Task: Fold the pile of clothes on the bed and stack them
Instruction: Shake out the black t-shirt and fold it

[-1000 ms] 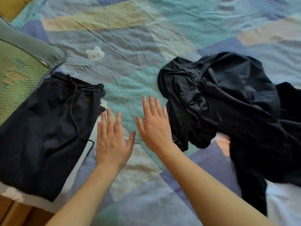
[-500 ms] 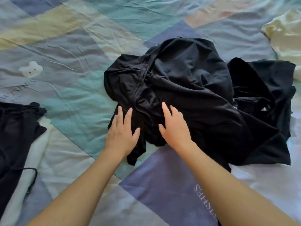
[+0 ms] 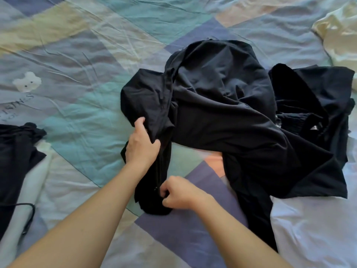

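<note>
A crumpled black garment point(image 3: 222, 105) lies in a heap in the middle of the patchwork bedspread point(image 3: 81, 105). My left hand point(image 3: 142, 145) grips a fold at its left edge. My right hand point(image 3: 178, 192) pinches the lower end of the same hanging strip of black cloth, near a zip. More black clothing point(image 3: 316, 105) is bunched behind and to the right of it. Folded black trousers point(image 3: 13, 155) with a drawstring lie flat at the far left edge.
A cream satin garment point(image 3: 340, 37) sits at the top right corner. A white sheet or garment point(image 3: 313, 229) lies at the lower right. A white strip of cloth point(image 3: 29, 188) runs beside the folded trousers.
The view has swung right, away from the folded trousers. Both hands, flat and open before, have curled onto the black garment's left edge and drawn part of it toward me.
</note>
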